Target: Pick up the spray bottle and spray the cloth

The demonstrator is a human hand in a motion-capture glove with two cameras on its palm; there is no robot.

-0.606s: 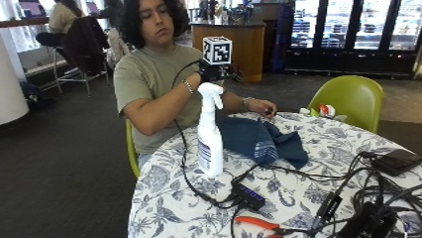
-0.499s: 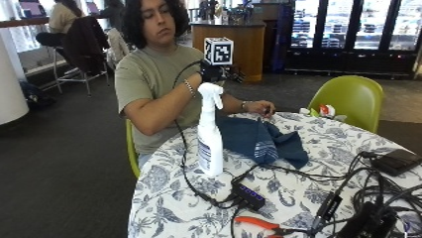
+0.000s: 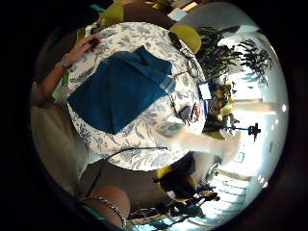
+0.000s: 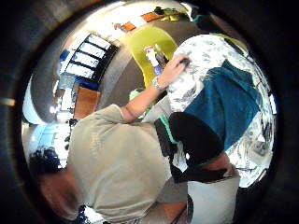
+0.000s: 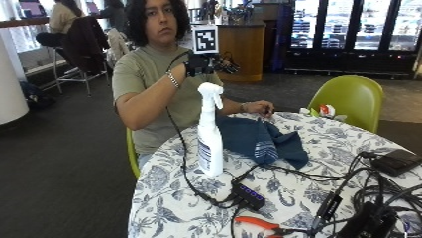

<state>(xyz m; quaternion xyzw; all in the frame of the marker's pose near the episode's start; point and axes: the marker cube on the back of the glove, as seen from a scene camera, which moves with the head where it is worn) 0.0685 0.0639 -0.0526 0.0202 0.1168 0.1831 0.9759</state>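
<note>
A white spray bottle (image 5: 210, 134) stands upright on the flower-patterned round table (image 5: 198, 198), near its edge on the person's side. My gloved right hand (image 5: 198, 64) hovers just above the bottle's spray head and holds nothing. The little finger side palm view looks down along the bottle (image 3: 207, 142), and in the thumb side palm view its white top (image 4: 215, 198) lies beside my gloved thumb (image 4: 196, 140). A crumpled blue cloth (image 5: 264, 141) lies beside the bottle, towards the table's middle. The bare left hand (image 5: 258, 107) rests at the cloth's far edge.
A black hub (image 5: 247, 196) and several cables run across the table in front of the bottle. Orange-handled pliers (image 5: 260, 225) lie near the front edge, with black devices (image 5: 395, 161) at the right. A green chair (image 5: 349, 99) stands behind the table.
My right hand has shifted slightly up and toward the person above the bottle. The bottle and cloth have not moved.
</note>
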